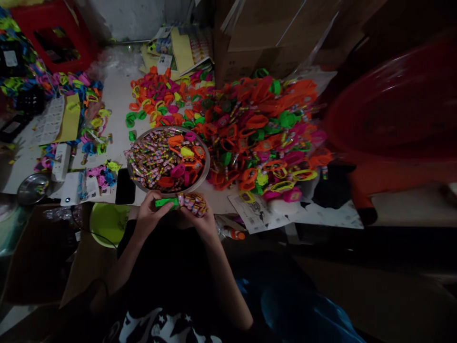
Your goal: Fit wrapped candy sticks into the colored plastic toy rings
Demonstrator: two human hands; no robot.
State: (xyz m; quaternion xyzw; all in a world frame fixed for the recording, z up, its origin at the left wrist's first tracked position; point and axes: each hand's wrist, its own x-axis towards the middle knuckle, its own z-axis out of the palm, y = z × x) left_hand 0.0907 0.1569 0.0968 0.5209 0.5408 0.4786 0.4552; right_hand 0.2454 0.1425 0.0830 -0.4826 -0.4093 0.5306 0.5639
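My left hand [149, 210] pinches a green plastic toy watch [167, 203] just in front of the bowl. Beside it, my right hand [202, 223] is closed around a bunch of small wrapped candy rolls [193, 204] with pink and yellow printing. The two hands nearly meet, and the green piece touches or almost touches the candies. Right behind them stands a round metal bowl [208, 166]. Many similar candy rolls [152, 159] fill its left side, while orange, pink and yellow toy watches [193, 164] lie on its right.
To the right rises a big heap of toy watches [264, 133]; looser plastic pieces [157, 93] lie behind the bowl. A black phone [125, 186] rests left of it. A lime-green tub [107, 224] is below the table edge. A red basin [392, 105] looms at right, a red stool [57, 35] at upper left.
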